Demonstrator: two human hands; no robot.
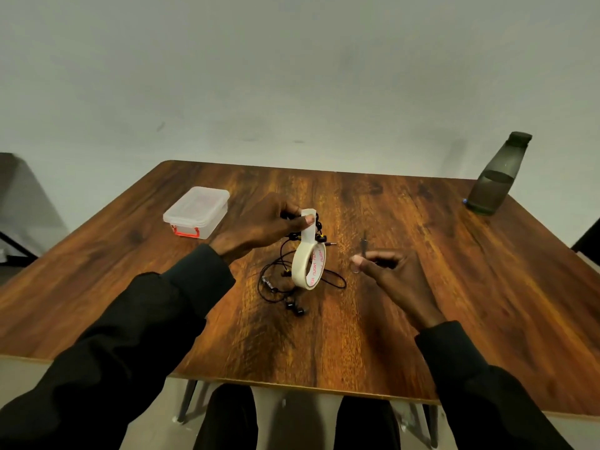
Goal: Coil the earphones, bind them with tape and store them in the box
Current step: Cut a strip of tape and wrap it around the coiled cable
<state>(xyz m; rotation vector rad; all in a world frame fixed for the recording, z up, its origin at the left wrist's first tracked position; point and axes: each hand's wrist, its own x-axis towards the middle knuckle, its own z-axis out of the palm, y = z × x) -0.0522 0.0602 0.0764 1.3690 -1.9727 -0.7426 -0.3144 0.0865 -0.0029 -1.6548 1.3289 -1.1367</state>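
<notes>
My left hand [259,228] grips a coiled black earphone [319,237] above the table, and its thumb pins the free end of the white tape against the coil. The tape roll [308,266] hangs from that strip and its lower edge is down among loose black earphone cables [276,284] lying on the wooden table [422,303]. My right hand [389,274] hovers to the right of the roll. Its fingers are curled round a thin dark tool that looks like small scissors [364,243], tip pointing away from me. The clear plastic box [194,211], lid on and red latch facing me, stands at the left.
A dark translucent bottle [496,177] stands at the table's far right corner. Earbuds [296,308] of the loose cables lie nearest me. The table's front edge runs above my knees, and a dark chair part shows at the far left.
</notes>
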